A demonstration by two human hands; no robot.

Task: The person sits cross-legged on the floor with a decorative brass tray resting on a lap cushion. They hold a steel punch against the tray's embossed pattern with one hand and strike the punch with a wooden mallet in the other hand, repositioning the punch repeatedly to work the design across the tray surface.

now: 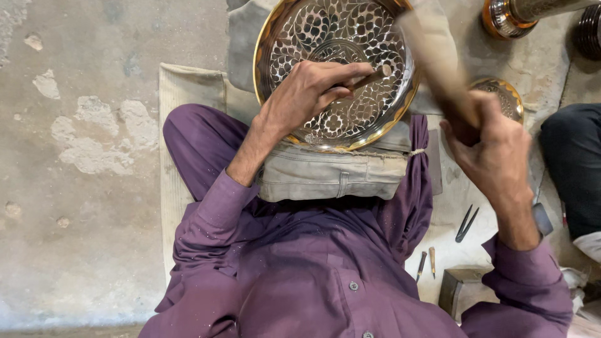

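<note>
Over the round engraved brass tray (294,37) on your lap, your left hand (310,91) is gripping a thin chisel (370,76) while your right hand (491,147) is swinging a clenched, blurred wooden mallet (432,56), so the strike probably needs a steady tip.

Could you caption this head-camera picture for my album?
Left hand holds a chisel on an engraved brass plate; right hand swings a blurred mallet.

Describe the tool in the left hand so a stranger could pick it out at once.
Start at the big round engraved metal plate on the grey cushion in the person's lap. The left hand rests on it, pinching a thin chisel. Unlike the blurred mallet in the right hand, it is slender and touches the plate.
</note>
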